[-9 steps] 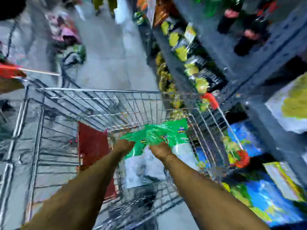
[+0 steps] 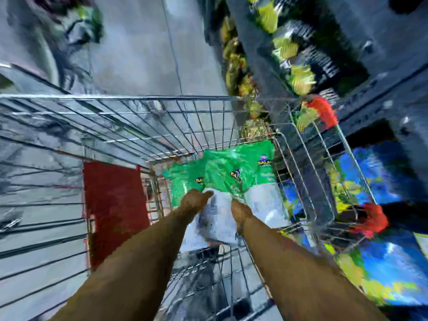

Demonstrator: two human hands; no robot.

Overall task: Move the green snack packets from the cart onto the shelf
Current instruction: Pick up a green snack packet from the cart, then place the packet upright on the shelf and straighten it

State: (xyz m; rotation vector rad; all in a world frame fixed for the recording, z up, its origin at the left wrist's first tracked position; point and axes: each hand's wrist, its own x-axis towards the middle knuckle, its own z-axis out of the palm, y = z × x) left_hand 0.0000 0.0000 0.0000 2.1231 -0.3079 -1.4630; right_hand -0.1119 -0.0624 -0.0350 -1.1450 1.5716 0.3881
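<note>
Reaching deeper into cart (image 2: 162,98) than a moment ago. Left hand (image 2: 195,200) and right hand (image 2: 240,210) now closed on near edge of green snack packets (image 2: 222,172) (heavy blur). Packets in cart, unlifted; shelf (image 2: 347,93) rightward. Lift likely next.

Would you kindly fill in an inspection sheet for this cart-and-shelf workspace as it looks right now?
Surface: wire cart, its basket open at the top; grey aisle floor beyond.
Job's things: green snack packets bunched at the cart's far right corner, with pale packaging below them; none seen on the shelf.
Clutter: red panel at the cart's left side.
Hands: left hand and right hand reach in at the packets' near edge; blur hides whether they grip.
Cables: nothing seen.
Surroundings: shelf on the right with yellow-and-black packs; blue and yellow packs lower down.
</note>
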